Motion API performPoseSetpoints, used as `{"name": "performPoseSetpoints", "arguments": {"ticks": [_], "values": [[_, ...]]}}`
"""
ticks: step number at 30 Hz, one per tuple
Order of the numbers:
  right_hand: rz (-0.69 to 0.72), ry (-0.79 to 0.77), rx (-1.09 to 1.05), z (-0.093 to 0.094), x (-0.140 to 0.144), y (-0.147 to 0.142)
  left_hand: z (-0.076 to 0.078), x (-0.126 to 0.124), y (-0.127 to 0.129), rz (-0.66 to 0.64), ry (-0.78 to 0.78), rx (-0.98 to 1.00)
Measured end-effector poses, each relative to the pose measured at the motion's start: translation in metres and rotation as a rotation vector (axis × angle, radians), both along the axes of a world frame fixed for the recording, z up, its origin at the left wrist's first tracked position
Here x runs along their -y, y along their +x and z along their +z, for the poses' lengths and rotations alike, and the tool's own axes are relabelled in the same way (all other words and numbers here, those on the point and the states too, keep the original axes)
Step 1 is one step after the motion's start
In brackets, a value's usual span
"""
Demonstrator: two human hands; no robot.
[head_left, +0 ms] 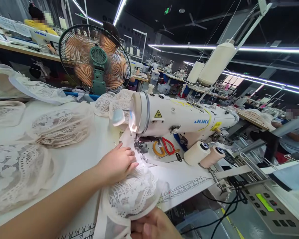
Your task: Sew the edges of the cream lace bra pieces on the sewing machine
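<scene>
A head-worn camera looks down on a white sewing bench (89, 146) in a busy garment workshop. At far left, loose pieces of cream lace (17, 169) and a stack of lace cups (61, 127) lie on the bench, with a standing fan (94, 58) behind them.

The person's left hand (118, 163) reaches in from the lower left, forearm running diagonally across the bench. Its fingers are curled down and press flat on the far edge of a white lace cup piece (132, 194), just short of the needle area. The piece stretches from that hand back toward the person, its long axis roughly toward the lower right.

At the bottom edge, the right hand (153, 227) pinches the near edge of the same piece; only its knuckles show, the rest is cut off by the frame.

The sewing machine (179, 121) sits just right of the left hand, which is the nearer hand to it. The needle and presser foot are hard to make out behind glare from the machine lamp. Orange and red scissors (164, 147) and two thread cones (205, 154) lie beyond, and a control panel (270, 207) at far right.
</scene>
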State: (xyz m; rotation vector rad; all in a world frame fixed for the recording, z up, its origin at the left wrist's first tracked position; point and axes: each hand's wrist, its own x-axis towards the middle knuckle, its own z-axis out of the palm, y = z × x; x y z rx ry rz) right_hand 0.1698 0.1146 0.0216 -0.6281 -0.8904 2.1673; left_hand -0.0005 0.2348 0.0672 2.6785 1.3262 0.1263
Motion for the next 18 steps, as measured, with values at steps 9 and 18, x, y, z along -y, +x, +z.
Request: {"name": "performPoseSetpoints", "arguments": {"ticks": [9,18], "values": [[-0.093,-0.031,-0.108,0.003,-0.017,-0.019,0.006,0.004,0.002,-0.019,-0.103,0.023],[-0.253,-0.057,-0.237,0.007,-0.026,-0.044,0.002,0.001,0.004,0.027,-0.093,-0.036]]}}
